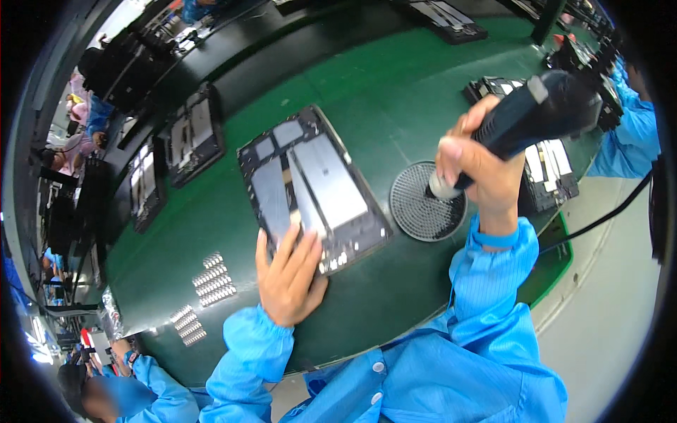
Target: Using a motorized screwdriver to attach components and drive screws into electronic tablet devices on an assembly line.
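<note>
An opened tablet (337, 185) with silver battery plates and a black frame lies tilted on the green table, left of centre. My left hand (289, 275) rests on its near edge, fingers stretched out and flat, holding nothing. My right hand (486, 158) is wrapped round a black electric screwdriver (518, 116), which leans with its pale nose pointing down to the left. That nose is over a round screw tray (412, 211) full of small holes, with dark screws gathered on its right side. The screwdriver's bit tip is too small to make out.
Strips of small metal parts (213, 280) lie left of my left hand. More opened tablets (194, 134) stand at the far left, and others (550, 169) are stacked at right. A green bin (557, 264) sits below the right table edge. Co-workers in blue are at right (627, 141) and lower left (159, 391).
</note>
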Action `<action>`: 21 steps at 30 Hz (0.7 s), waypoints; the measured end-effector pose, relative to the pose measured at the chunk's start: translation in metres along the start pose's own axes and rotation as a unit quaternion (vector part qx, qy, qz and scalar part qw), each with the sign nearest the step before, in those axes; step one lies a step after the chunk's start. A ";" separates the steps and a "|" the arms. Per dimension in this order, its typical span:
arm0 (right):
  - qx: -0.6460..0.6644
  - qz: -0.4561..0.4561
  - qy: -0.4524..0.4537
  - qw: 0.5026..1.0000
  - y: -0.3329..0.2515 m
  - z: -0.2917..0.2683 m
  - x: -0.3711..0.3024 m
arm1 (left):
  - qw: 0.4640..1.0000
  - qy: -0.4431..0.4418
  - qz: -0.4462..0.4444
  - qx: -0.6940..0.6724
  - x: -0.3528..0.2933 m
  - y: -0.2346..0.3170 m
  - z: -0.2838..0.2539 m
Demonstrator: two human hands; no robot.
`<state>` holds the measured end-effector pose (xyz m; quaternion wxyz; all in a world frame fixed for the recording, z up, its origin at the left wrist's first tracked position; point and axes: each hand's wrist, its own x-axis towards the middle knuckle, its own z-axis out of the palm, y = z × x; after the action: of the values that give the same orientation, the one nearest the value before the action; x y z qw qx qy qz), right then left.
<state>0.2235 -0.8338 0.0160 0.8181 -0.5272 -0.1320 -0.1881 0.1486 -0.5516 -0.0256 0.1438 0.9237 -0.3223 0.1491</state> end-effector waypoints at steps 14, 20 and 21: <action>-0.083 -0.011 0.006 0.996 0.028 -0.017 0.029 | 0.988 -0.047 0.012 -0.146 -0.042 0.048 0.014; -0.097 -0.003 0.009 0.995 0.028 -0.015 0.029 | 0.986 -0.046 -0.001 -0.158 -0.029 0.056 0.008; -0.096 -0.003 0.009 0.995 0.028 -0.014 0.029 | 0.984 -0.012 0.012 -0.180 -0.031 0.054 0.007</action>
<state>0.2624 -0.8411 -0.0004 0.7641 -0.6015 -0.1076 -0.2067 0.0919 -0.5772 -0.0342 0.3017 0.8806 -0.3565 0.0796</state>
